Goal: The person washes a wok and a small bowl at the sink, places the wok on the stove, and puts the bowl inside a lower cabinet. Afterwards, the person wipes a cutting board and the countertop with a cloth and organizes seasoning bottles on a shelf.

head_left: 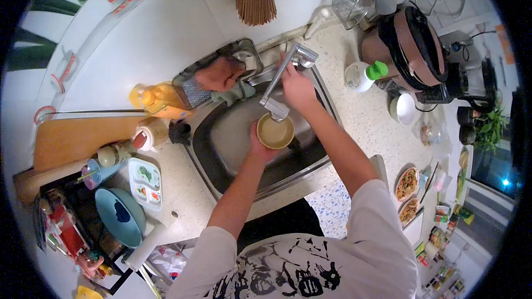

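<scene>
My left hand [259, 143] grips a small yellowish bowl [275, 131] by its left side, over the metal sink [221, 138]. The bowl is directly under the spout of the silver faucet [279, 77]. My right hand [295, 84] is at the faucet's base, behind the spout arm; its fingers are partly hidden there, so what they grip is unclear. Behind the sink, a wire basket [191, 95] holds a reddish-brown cloth [220, 73], and a grey-green cloth [233, 94] hangs near its front edge.
Left of the sink are an orange bottle [160, 99], a divided plate [146, 184] and a blue bowl [119, 216]. To the right stand a green-capped bottle [363, 76], a white bowl [403, 109], a brown cooker [410, 50] and plates of food [407, 184].
</scene>
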The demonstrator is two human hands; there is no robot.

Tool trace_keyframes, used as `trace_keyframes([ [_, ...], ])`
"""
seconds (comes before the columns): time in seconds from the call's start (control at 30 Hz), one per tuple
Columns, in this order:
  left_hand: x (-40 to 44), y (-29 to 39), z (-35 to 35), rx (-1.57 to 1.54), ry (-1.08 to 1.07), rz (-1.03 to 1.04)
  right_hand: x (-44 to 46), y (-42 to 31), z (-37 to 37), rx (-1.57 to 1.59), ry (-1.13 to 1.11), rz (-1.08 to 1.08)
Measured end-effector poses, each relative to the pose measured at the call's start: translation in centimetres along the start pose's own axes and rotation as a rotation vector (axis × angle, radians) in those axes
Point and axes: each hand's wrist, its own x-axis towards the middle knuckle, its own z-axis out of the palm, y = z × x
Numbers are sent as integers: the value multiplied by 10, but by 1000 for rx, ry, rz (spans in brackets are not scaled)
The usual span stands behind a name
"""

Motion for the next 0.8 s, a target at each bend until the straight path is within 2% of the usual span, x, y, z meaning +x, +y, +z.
trace_keyframes([
  [0.03, -7, 0, -1, -3, 2, 18, -21, -1, -2, 34, 98, -79],
  [0.1, -20, 0, -4, -11, 9, 51, -64, 0, 18, 145, 193, -33],
  [0.17, -35, -1, -9, -73, 38, 55, -111, -4, 46, 150, 129, 56],
  [0.23, -45, 3, -14, -90, 43, 61, -151, -29, 46, 282, -127, 95],
  [0.33, -60, 8, -22, -31, 50, 79, -189, -74, 45, 334, 220, -128],
  [0.43, -74, 13, -26, 59, 128, 105, -202, -97, 49, 309, 154, -110],
  [0.53, -87, 14, -21, 157, 262, 97, -206, -99, 78, 606, -145, 79],
  [0.63, -109, 13, 3, 293, 436, 122, -206, -103, 84, 1301, -376, 576],
  [0.73, -126, 9, 15, 434, 542, 216, -202, -107, 72, 1457, -156, 752],
  [0.8, -139, 4, 18, 555, 573, 316, -206, -86, 109, 1779, -99, 736],
])
